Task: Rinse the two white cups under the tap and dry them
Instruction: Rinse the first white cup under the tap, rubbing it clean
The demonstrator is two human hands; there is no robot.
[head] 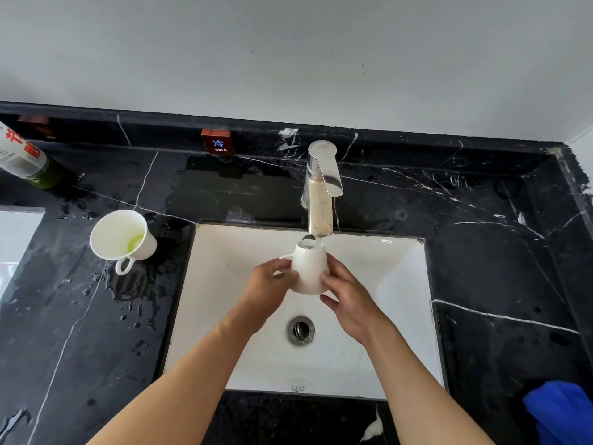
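Note:
A white cup [308,268] is held over the white sink [401,284], tipped with its base toward the tap spout [320,216] and its handle to the left. My left hand [268,292] grips its left side near the handle. My right hand [345,293] grips its right side. Water from the spout lands on the cup's base. A second white cup [120,237] stands upright on the black counter left of the sink, with a little greenish liquid inside and its handle toward me.
The black marble counter [497,252] is wet around the left cup. A blue cloth [560,412] lies at the near right corner. A red COLD sign [216,141] stands at the back wall. A bottle [25,159] lies at far left. The drain [301,330] sits mid-sink.

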